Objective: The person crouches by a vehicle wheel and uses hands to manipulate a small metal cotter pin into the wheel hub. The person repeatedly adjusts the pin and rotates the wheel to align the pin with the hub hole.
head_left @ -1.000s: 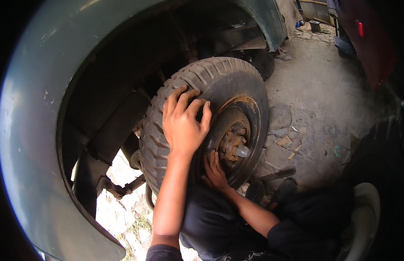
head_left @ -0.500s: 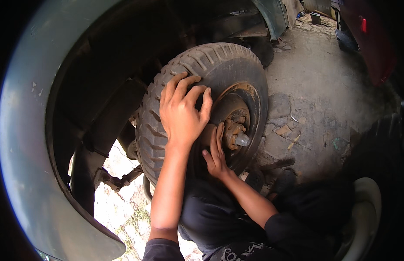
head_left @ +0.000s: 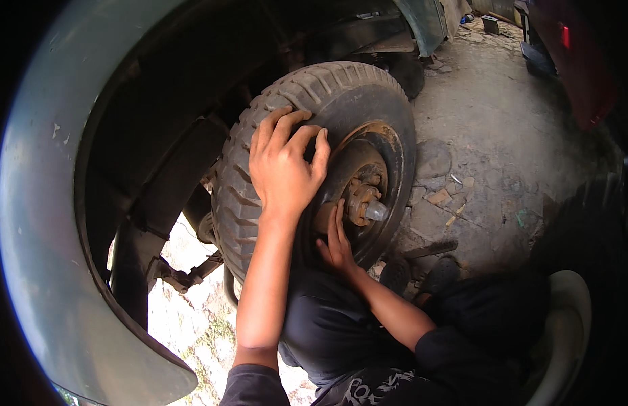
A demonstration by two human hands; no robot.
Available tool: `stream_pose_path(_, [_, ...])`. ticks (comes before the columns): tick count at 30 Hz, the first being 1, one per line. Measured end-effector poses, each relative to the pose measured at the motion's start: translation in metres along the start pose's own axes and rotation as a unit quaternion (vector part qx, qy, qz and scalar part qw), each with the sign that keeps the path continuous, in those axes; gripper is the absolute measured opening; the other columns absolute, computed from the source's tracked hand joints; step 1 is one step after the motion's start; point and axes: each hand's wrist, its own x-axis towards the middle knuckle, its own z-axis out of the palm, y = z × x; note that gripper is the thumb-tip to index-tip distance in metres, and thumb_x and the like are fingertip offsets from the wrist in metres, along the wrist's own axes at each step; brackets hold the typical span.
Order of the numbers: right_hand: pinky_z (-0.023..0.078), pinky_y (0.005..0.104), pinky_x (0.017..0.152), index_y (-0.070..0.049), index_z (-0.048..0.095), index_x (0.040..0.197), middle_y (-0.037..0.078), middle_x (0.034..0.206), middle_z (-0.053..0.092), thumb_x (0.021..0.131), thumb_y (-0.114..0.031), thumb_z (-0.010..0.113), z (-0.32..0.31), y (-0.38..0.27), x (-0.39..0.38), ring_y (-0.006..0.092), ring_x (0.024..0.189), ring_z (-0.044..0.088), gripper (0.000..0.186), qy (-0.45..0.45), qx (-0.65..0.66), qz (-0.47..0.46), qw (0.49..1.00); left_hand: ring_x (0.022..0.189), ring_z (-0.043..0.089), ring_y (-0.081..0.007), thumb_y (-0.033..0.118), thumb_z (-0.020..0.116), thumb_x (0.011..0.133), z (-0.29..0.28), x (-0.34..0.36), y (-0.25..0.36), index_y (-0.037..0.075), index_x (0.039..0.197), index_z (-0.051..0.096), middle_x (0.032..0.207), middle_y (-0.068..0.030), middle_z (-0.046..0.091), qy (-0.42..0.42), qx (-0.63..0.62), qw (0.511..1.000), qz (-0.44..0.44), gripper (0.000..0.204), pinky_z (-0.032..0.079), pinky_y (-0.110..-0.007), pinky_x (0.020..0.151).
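A large black tyre [head_left: 381, 101] with chunky tread stands upright on a rusty wheel rim [head_left: 389, 139]. My left hand [head_left: 287, 162] rests on the tread and upper sidewall, its bent fingers spread and the thumb apart. Lower down, my right hand [head_left: 337, 247] is stretched out with its fingers lying along the inner part of the wheel, beside the brown hub [head_left: 358, 201]. A grey metal cap [head_left: 376, 210] sticks out of the hub's centre. The right hand's palm side and the tyre's lower part are hidden.
A blue-grey fender [head_left: 47, 203] curves round the left side, with the dark wheel well behind the tyre. Below the axle parts [head_left: 182, 274], bright ground shows. Stone chips [head_left: 439, 196] lie on the concrete at right. A dark red panel [head_left: 574, 61] stands far right.
My right hand has shifted slightly down with its fingers closer together. The left hand keeps its place on the tyre. The wheel appears slightly higher in view.
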Motion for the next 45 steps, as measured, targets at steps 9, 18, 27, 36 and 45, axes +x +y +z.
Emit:
stream_pose_path(9, [0.030, 0.0519, 0.133, 0.012, 0.017, 0.171, 0.038, 0.179, 0.005, 0.106, -0.020, 0.066, -0.012, -0.016, 0.018, 0.0529, 0.165, 0.022, 0.087, 0.017, 0.035, 0.002, 0.999, 0.124, 0.070, -0.0284, 0.021, 0.081, 0.091, 0.001, 0.000, -0.003, 0.010, 0.089, 0.083, 0.115, -0.0038, 0.079, 0.010, 0.006, 1.000, 0.012, 0.012, 0.055, -0.045, 0.103])
stream_pose_path(18, [0.021, 0.0502, 0.136, 0.011, 0.010, 0.173, 0.035, 0.181, -0.001, 0.113, -0.038, 0.054, -0.009, 0.021, -0.026, 0.0492, 0.169, 0.011, 0.089, -0.070, 0.042, -0.030, 0.996, 0.120, 0.071, -0.0288, 0.021, 0.081, 0.091, 0.002, 0.001, -0.004, 0.010, 0.087, 0.083, 0.113, -0.0033, 0.079, 0.011, 0.012, 1.000, 0.023, 0.011, 0.057, -0.044, 0.101])
stream_pose_path(27, [0.028, 0.0521, 0.134, 0.011, 0.018, 0.171, 0.037, 0.180, 0.005, 0.109, -0.026, 0.059, -0.010, 0.031, -0.043, 0.0520, 0.166, 0.019, 0.084, -0.075, 0.000, -0.044, 0.996, 0.116, 0.072, -0.0272, 0.023, 0.082, 0.091, 0.005, 0.002, 0.000, 0.011, 0.087, 0.084, 0.111, -0.0022, 0.080, 0.009, 0.023, 1.000, 0.018, 0.013, 0.059, -0.042, 0.097])
stream_pose_path(36, [0.024, 0.0509, 0.135, 0.010, 0.016, 0.172, 0.037, 0.180, 0.004, 0.105, -0.020, 0.062, -0.002, 0.007, 0.002, 0.0502, 0.168, 0.014, 0.087, 0.018, 0.051, -0.033, 0.998, 0.113, 0.073, -0.0276, 0.027, 0.081, 0.094, 0.008, -0.003, -0.007, 0.009, 0.090, 0.085, 0.109, -0.0030, 0.081, 0.018, 0.024, 0.999, 0.037, 0.018, 0.059, -0.040, 0.096])
stream_pose_path(45, [0.043, 0.0555, 0.126, -0.003, 0.048, 0.164, 0.029, 0.163, 0.051, 0.091, -0.021, 0.073, -0.009, 0.071, -0.103, 0.0457, 0.153, 0.050, 0.080, -0.020, -0.084, -0.046, 0.995, 0.112, 0.074, -0.0261, 0.026, 0.083, 0.092, 0.007, -0.004, -0.009, 0.010, 0.088, 0.085, 0.108, -0.0011, 0.082, 0.023, 0.020, 0.998, 0.047, 0.017, 0.059, -0.040, 0.097])
